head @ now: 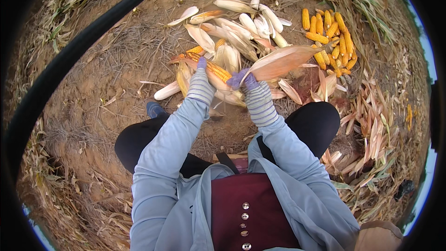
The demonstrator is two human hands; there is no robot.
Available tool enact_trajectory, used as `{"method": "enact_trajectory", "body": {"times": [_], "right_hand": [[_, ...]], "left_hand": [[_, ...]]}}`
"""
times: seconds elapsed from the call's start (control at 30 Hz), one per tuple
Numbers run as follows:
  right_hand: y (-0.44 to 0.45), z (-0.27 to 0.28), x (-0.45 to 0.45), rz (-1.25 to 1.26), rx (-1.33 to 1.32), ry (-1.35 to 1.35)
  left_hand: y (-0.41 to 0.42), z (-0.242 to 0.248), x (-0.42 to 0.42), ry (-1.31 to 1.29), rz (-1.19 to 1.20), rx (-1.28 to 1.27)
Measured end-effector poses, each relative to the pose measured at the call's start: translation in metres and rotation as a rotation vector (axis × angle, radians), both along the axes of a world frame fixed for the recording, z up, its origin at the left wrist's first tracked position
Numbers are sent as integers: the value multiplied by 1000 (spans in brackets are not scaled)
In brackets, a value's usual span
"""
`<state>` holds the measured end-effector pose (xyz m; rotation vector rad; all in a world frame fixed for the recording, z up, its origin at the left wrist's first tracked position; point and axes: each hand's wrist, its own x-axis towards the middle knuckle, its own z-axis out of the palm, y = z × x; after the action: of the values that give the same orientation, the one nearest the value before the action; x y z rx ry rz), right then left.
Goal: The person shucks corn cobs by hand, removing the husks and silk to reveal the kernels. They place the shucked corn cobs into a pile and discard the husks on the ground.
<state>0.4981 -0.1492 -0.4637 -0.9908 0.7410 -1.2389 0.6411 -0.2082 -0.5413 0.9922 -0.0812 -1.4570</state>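
Note:
My left hand (202,81), in a striped glove with a purple thumb, grips a partly husked ear of corn (220,72) around its middle. Yellow-orange kernels show along its upper side, and pale husk still wraps the underside. At the ear's right end, my right hand (248,81), gloved the same way, pinches the base of a long dry husk leaf (287,63), which stretches out to the right. Just beyond both hands lies a heap of ears in pale husks (240,36). Kernels of another ear (196,50) peek out behind the held one.
Bare yellow cobs (336,42) are piled at the far right. Stripped husks (374,125) lie beside my right knee (315,125). Dry corn stalks (359,3) ring the brown soil (94,111). A dark curved bar (76,45) crosses the upper left.

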Motion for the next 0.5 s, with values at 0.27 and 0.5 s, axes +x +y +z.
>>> {"method": "enact_trajectory", "body": {"times": [0.27,0.5], "right_hand": [[-3,5,-8,39,351,-120],[-30,0,-77,-69,534,-852]], "left_hand": [[12,18,3,260,-206,100],[14,43,7,297,-315,23]]}}
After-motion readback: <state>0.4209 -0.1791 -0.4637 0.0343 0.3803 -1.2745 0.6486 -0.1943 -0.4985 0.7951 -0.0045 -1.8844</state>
